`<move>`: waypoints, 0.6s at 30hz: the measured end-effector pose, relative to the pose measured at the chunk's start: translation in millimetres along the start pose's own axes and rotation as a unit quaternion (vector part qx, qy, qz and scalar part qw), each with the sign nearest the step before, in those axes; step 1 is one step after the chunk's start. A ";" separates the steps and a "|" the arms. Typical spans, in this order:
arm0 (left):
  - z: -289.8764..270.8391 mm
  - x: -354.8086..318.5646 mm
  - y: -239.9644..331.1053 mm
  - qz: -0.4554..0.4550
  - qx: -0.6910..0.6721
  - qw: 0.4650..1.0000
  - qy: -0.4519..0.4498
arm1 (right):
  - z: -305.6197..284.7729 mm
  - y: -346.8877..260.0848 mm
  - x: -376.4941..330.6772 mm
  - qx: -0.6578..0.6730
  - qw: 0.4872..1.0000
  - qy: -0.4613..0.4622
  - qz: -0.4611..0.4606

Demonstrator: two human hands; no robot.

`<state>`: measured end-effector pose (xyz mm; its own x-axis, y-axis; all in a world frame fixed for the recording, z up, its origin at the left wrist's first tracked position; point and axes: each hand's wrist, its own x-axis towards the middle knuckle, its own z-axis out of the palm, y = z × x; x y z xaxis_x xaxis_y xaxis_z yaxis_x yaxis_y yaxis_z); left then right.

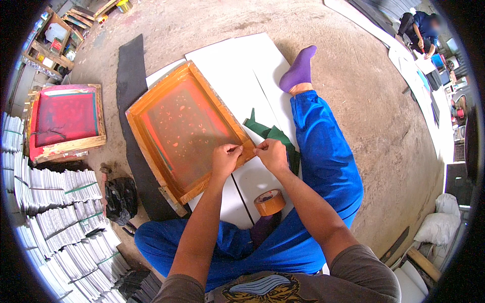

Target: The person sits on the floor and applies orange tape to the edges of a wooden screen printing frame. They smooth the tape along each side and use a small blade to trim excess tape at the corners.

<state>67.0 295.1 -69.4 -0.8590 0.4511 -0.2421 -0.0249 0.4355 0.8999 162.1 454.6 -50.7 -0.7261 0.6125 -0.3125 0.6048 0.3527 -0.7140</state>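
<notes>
A wooden screen-printing frame (151, 108) with orange taped edges and a reddish mesh lies on white boards (237, 65) on the floor. My left hand (226, 159) and my right hand (271, 153) meet at the frame's near right edge, fingers pinched on a strip of brown tape stuck along the wood. A roll of brown tape (270, 202) stands on the white board just below my hands, beside my blue trouser leg (323, 156).
A second frame with red mesh (65, 118) lies to the left. Stacks of printed sheets (60, 212) pile at the lower left. A black strip (130, 76), a black bag (120, 198) and green cloth (270, 134) lie nearby. Another person (422, 30) works far right.
</notes>
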 end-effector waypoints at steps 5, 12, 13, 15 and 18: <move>0.8 0.4 -2.7 0.002 -0.004 1.000 0.001 | 0.4 -1.3 -0.5 -0.008 1.000 0.010 0.000; 1.4 1.5 -6.6 -0.032 0.004 0.999 -0.006 | -5.6 -4.4 -2.2 -0.033 0.999 0.001 0.013; 1.4 0.9 -4.3 -0.033 0.007 0.999 -0.006 | -6.0 -0.9 0.1 -0.032 0.999 -0.003 0.008; 2.3 -0.8 0.5 -0.032 0.007 0.999 -0.004 | -4.0 9.3 7.4 -0.009 1.000 0.005 -0.025; 2.0 -2.1 5.3 -0.017 0.006 1.000 0.003 | -1.6 5.6 12.3 0.008 0.998 0.018 -0.054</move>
<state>69.7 298.0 -64.8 -0.8613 0.4304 -0.2700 -0.0485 0.4594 0.8869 157.0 465.2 -57.5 -0.7745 0.5964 -0.2111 0.5180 0.4062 -0.7527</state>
